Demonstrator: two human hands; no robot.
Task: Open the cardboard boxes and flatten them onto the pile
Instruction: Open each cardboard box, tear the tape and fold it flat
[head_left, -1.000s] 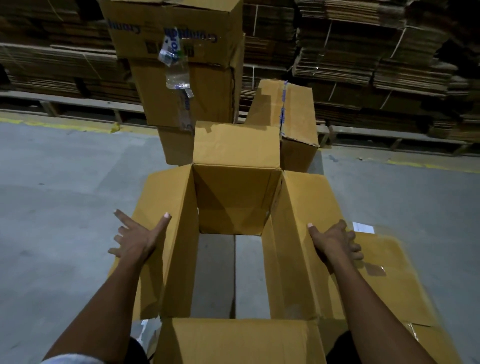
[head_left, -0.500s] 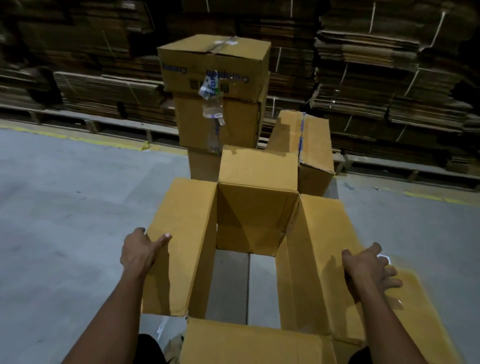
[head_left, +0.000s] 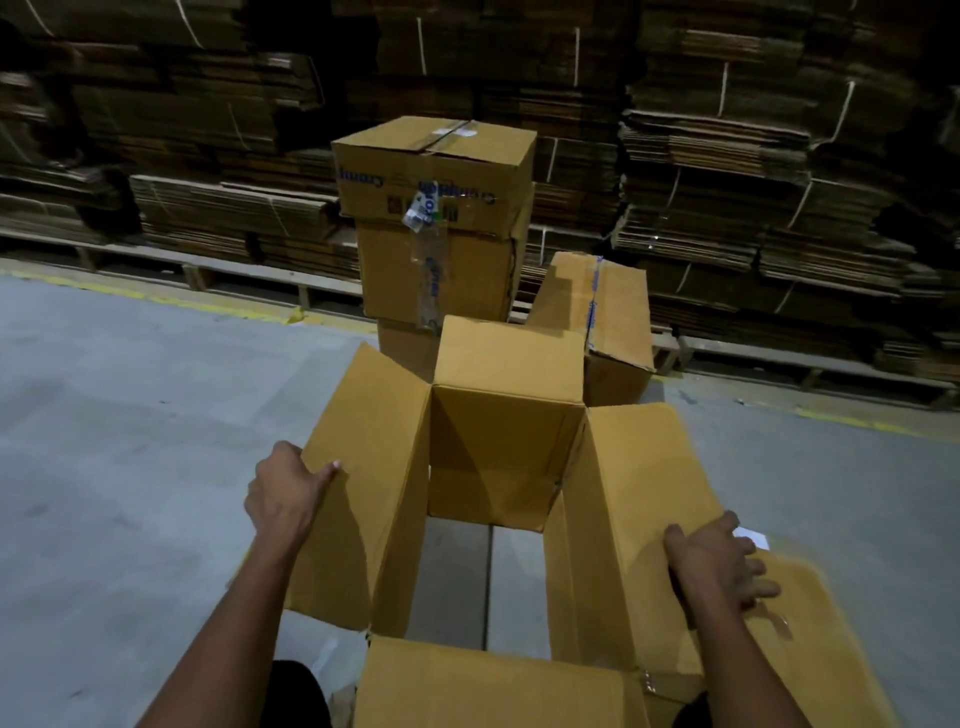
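The open box (head_left: 506, 467) fills the lower middle of the frame, with both ends open, so I see the grey floor (head_left: 130, 467) through it. My left hand (head_left: 285, 491) grips the edge of the left flap (head_left: 363, 467), thumb on the inner face and fingers curled behind. My right hand (head_left: 719, 564) lies on the right flap (head_left: 649, 493) with fingers loosely spread; it presses more than it holds.

I think the risk is here: if I push the walls sideways unevenly, the box may twist and not fold along its creases, or a corner may tear. The right hand can slide, because it has no real grip. Under this flap, at the lower right, lies flat cardboard (head_left: 831, 649), probably the pile; the picture is blurred there.

Behind, in the upper middle, stands a stack of sealed boxes (head_left: 436, 218) with loose tape (head_left: 423, 244) hanging, and a tilted box (head_left: 597, 312) leans beside it. A careless swing could knock them.
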